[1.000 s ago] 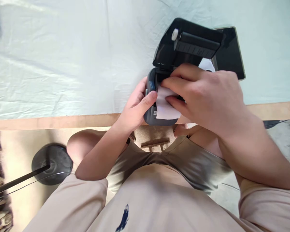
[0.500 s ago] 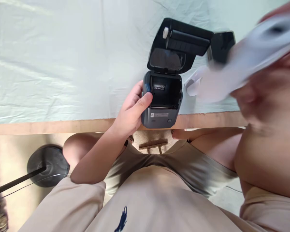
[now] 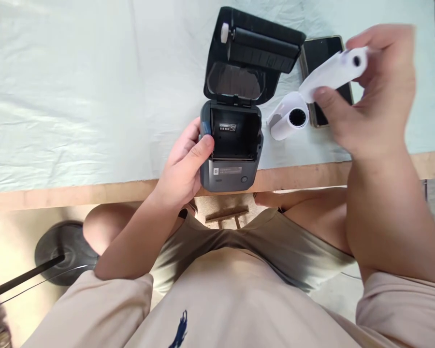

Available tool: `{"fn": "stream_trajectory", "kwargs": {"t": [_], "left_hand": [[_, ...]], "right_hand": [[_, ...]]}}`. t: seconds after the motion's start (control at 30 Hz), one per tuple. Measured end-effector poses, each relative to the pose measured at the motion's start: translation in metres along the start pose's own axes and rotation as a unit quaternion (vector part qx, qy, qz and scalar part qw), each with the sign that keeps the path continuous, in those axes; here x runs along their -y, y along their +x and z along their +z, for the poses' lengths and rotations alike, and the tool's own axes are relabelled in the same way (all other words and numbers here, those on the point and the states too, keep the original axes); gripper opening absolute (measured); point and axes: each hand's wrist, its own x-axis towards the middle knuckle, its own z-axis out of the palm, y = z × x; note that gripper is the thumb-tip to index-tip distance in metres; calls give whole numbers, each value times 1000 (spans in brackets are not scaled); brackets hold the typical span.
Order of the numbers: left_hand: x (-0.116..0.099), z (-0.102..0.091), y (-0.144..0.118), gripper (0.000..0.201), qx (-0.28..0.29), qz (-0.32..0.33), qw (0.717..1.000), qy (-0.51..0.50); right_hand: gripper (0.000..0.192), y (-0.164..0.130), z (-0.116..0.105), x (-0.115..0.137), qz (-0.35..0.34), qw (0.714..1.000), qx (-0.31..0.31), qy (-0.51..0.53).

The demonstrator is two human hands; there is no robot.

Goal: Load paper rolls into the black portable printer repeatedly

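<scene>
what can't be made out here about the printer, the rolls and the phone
Head view only:
- Label text inside the printer bay: too small to read.
- Phone: lower right part hidden by the right hand and the roll it holds.
- Second roll on the table: its far end is out of sight.
- Printer's left side: covered by the left hand.

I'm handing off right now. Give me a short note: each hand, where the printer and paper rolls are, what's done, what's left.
Left hand grips the left side of the small printer at the table edge; lid open, paper bay empty.
Right hand holds a white paper roll in the air, right of the printer.
A second roll lies on the cloth beside a phone.
Done: lid open, bay cleared.
Left: likely seat a roll and close the lid.
</scene>
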Motion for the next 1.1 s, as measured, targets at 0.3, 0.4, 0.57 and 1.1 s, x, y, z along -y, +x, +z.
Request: {"fn": "stream_trajectory", "kwargs": {"t": [0.3,0.4,0.57,1.1], "left_hand": [[2,-1,-1,31,20,-2,1000,-22],[4,-3,-1,29,34,6,999,-27],[4,-4,-2,30,20,2,1000,-9],[5,-7,-2,29,22,5,1000,-11]], "right_hand": [[41,-14,2,11,-95,986,-128,-57],[33,-31,7,34,-78,988,-66,-115],[31,-43,29,47,-86,989,-2,-122],[47,-28,18,27,-123,976,-117,134]]}}
